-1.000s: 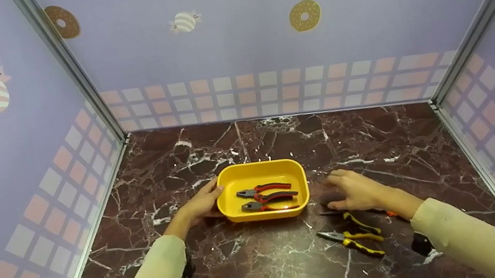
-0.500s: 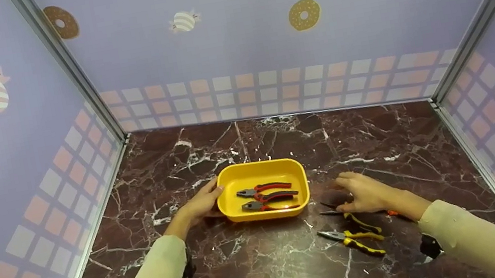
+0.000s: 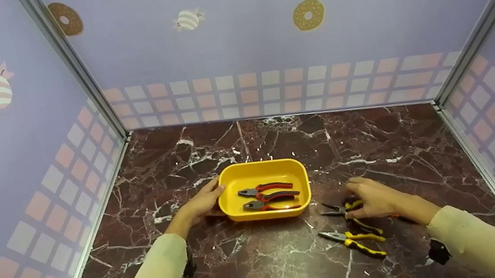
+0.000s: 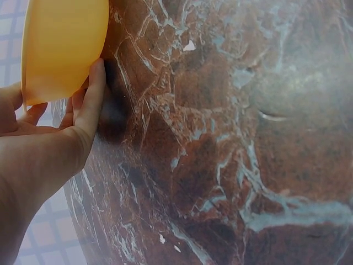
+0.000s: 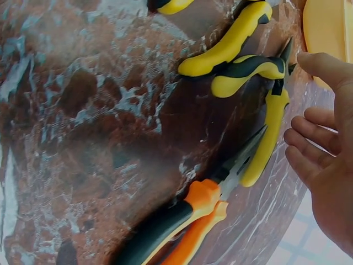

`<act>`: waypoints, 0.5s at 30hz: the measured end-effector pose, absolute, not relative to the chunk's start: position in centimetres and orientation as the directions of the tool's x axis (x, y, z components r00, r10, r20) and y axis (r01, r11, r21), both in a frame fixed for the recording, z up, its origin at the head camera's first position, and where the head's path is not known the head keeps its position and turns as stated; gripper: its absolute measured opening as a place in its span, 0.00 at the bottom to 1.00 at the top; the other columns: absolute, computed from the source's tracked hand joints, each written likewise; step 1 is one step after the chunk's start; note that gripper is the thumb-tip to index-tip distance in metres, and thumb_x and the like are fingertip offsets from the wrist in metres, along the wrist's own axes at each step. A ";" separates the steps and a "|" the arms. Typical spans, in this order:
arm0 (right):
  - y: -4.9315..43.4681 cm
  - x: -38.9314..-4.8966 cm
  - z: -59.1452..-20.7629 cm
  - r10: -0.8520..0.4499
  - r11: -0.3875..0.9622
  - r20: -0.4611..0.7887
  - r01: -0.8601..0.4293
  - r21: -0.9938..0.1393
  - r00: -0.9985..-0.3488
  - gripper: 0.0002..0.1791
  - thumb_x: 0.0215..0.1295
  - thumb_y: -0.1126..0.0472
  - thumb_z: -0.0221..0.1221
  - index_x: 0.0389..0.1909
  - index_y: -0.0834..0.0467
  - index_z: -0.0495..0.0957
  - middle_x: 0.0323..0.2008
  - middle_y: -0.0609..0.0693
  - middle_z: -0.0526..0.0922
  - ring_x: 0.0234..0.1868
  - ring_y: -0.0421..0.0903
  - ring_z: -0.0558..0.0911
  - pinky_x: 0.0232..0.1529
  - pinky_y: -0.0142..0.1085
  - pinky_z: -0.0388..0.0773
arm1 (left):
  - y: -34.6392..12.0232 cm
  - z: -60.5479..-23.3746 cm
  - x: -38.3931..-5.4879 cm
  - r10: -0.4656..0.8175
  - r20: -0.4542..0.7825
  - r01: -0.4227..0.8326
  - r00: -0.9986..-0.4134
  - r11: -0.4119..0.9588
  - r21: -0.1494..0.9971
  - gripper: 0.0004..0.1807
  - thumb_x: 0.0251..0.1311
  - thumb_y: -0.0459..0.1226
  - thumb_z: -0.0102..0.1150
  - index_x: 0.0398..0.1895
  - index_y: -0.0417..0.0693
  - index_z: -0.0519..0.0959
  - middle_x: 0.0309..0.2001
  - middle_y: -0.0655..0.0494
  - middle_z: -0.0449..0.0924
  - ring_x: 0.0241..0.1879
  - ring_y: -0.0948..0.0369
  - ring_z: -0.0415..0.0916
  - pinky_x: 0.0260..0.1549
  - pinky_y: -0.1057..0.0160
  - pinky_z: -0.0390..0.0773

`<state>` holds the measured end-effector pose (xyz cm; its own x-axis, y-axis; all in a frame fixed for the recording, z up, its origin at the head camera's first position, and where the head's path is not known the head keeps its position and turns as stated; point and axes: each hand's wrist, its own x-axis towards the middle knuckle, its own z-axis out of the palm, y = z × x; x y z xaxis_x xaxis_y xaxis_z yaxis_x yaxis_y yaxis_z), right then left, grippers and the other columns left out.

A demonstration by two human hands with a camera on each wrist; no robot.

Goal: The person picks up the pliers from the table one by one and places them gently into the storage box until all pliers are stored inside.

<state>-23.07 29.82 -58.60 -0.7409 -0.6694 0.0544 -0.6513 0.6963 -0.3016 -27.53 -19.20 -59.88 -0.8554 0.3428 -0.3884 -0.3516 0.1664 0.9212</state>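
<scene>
My left hand [image 3: 205,200] grips the left rim of a yellow plastic box [image 3: 260,167], with the thumb at the rim and fingers under the outside wall in the left wrist view. Inside the box lie combination pliers [image 3: 248,193] and a second pair [image 3: 254,205], both with red-and-black handles. My right hand [image 3: 372,196] hovers at long-nose pliers [image 5: 270,135] with yellow-and-black handles. Its thumb and fingers are spread at either side of the pliers' joint, without closing on it. Nearer me lies another yellow-and-black pair [image 3: 363,248].
Pliers with orange-and-black handles [image 5: 204,196] lie beside the right hand, mostly hidden by the forearm in the head view. A dark marbled tabletop [image 3: 260,269] carries everything. Patterned panels [image 3: 251,46] enclose the back and both sides.
My right hand has shifted right and slightly toward me, from beside the box to over the nearer long-nose pliers' joint. The left hand and box stay put.
</scene>
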 end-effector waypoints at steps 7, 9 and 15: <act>30.8 -22.8 -58.9 -0.635 0.738 0.016 -0.612 -0.285 -0.772 0.32 0.54 0.44 0.78 0.50 0.63 0.83 0.51 0.60 0.82 0.49 0.57 0.83 0.50 0.55 0.83 | -19.2 -59.8 -27.4 0.332 -0.388 -0.347 -0.860 0.177 0.921 0.33 0.87 0.44 0.40 0.88 0.54 0.46 0.75 0.37 0.65 0.60 0.44 0.81 0.54 0.40 0.84; 31.2 -22.6 -59.0 -0.628 0.747 0.017 -0.608 -0.269 -0.778 0.35 0.54 0.42 0.78 0.51 0.65 0.82 0.53 0.63 0.82 0.53 0.60 0.82 0.53 0.57 0.82 | -19.2 -59.8 -27.4 0.328 -0.386 -0.345 -0.862 0.176 0.922 0.33 0.87 0.44 0.39 0.88 0.53 0.47 0.75 0.37 0.66 0.59 0.44 0.81 0.54 0.41 0.84; 31.9 -22.0 -59.4 -0.615 0.759 0.003 -0.594 -0.267 -0.788 0.39 0.52 0.39 0.78 0.51 0.67 0.81 0.51 0.62 0.80 0.51 0.60 0.81 0.53 0.57 0.81 | -19.2 -59.9 -27.5 0.332 -0.389 -0.353 -0.859 0.165 0.921 0.32 0.88 0.43 0.38 0.88 0.52 0.46 0.75 0.35 0.65 0.59 0.43 0.81 0.55 0.40 0.84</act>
<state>-22.02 31.89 -59.36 -0.7881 -0.6155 0.0029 -0.5938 0.7591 -0.2669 -27.48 -19.17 -59.94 -0.8592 0.3323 -0.3891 -0.3532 0.1650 0.9209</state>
